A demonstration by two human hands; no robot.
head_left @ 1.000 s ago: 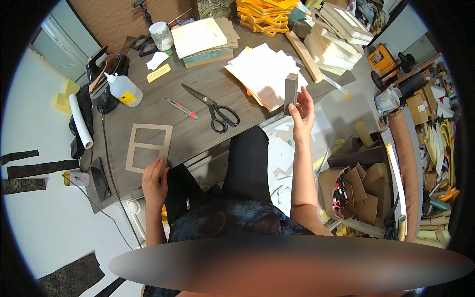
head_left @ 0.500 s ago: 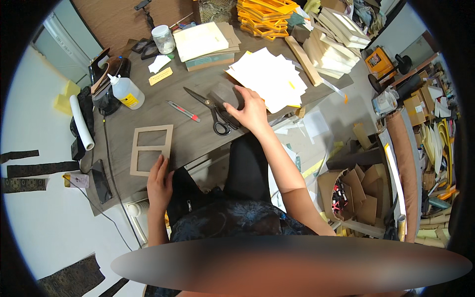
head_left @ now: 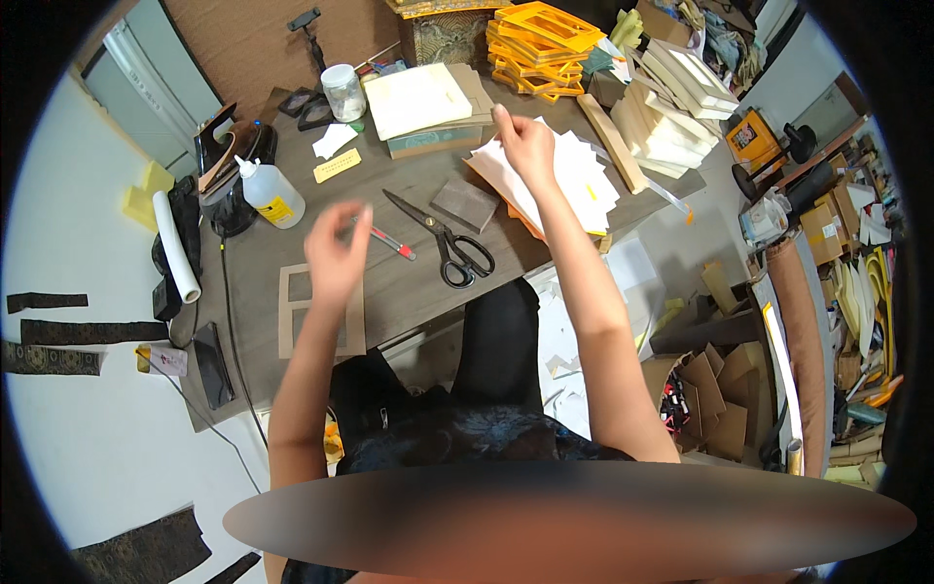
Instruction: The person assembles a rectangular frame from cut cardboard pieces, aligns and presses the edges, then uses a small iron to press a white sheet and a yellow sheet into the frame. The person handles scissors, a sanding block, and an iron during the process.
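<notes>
My left hand (head_left: 338,248) hangs over the table, smeared by motion, beside a red and grey utility knife (head_left: 396,243). Under that forearm lies a flat brown cardboard frame (head_left: 285,326) with two openings, partly hidden. My right hand (head_left: 528,151) is above a fanned stack of white sheets (head_left: 589,180), fingers curled in and pressed together; whether anything small is between them is hidden. Large black-handled scissors (head_left: 443,234) rest open on the table between my arms. A flat grey rectangular block (head_left: 464,204) lies next to their blades, touched by neither hand.
A squeeze bottle (head_left: 277,198) and a lidded jar (head_left: 343,94) stand on the left. Cream boards (head_left: 418,99) lie at the back. Orange frames (head_left: 545,44) and cream blocks (head_left: 662,127) are piled back right, near a wooden strip (head_left: 611,144). A cable (head_left: 230,311) crosses the left side.
My right hand has left the grey block and scissors and moved up over the white sheets. My left hand has lifted off the cardboard frame's edge and moved forward. The view has shifted slightly.
</notes>
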